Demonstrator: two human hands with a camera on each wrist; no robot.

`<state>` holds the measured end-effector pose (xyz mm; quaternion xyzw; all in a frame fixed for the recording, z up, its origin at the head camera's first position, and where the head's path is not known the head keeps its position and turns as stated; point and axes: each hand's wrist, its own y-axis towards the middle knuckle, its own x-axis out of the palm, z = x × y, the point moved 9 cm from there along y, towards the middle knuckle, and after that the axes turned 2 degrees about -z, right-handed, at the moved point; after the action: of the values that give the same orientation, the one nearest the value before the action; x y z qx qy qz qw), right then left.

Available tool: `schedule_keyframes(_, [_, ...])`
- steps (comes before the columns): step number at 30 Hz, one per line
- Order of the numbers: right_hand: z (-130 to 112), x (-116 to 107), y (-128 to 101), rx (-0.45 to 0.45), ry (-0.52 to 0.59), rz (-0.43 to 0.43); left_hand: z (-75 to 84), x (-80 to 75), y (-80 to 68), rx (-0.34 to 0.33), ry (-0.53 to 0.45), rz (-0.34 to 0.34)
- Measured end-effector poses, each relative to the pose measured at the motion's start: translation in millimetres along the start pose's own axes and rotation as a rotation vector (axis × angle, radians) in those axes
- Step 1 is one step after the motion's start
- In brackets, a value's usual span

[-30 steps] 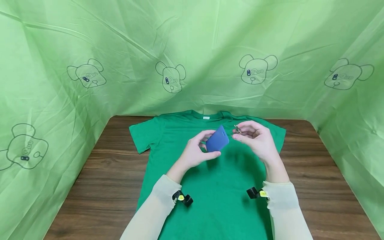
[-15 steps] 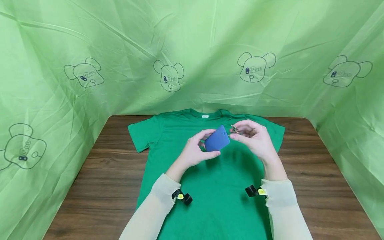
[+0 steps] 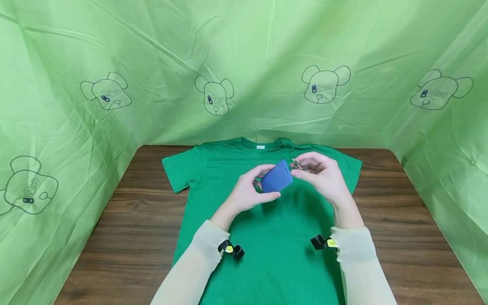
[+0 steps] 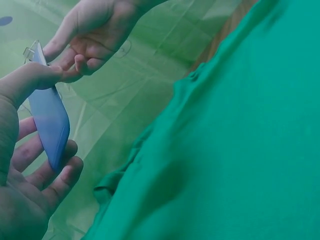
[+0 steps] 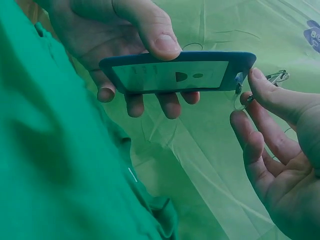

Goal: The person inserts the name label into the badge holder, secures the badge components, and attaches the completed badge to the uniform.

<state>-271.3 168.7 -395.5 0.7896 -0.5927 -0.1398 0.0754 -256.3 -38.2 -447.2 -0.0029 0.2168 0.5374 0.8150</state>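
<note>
A blue badge holder (image 3: 277,177) is held tilted above the green T-shirt (image 3: 274,254) by my left hand (image 3: 245,192), thumb on one side and fingers on the other. In the right wrist view, its clear window (image 5: 145,75) faces the camera, and a slot lies near one short end. At that slotted end, my right hand (image 3: 324,176) pinches a small metal badge clip (image 3: 296,164) between thumb and fingers. The pin-like part of the clip (image 5: 278,77) sticks out past the right thumb, and a short link (image 5: 239,89) hangs at the slot.
The T-shirt lies spread on a dark wood table (image 3: 141,228), collar at the far edge. Light green fabric walls (image 3: 259,51) with printed bear heads rise behind and at both sides. A small camera is strapped to each wrist.
My right hand has moved slightly left, bringing the badge clip from a small gap away right up to the slotted end of the badge holder. My left hand stays nearly still.
</note>
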Motion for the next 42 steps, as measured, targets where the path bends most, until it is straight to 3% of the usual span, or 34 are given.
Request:
schedule_keyframes(22, [-6, 4, 4, -0.045, 0.122, -0.023, -0.3, 1.9, 1.0, -0.01, 0.014, -0.001])
schedule_keyframes(34, [-3, 6, 4, 0.044, 0.145, 0.035, -0.4, -1.5, -0.4, -0.04, 0.03, 0.062])
schedule_keyframes(42, [-3, 11, 4, 0.07, 0.176, 0.032, -0.5, -1.0, -0.8, -0.045, 0.039, 0.068])
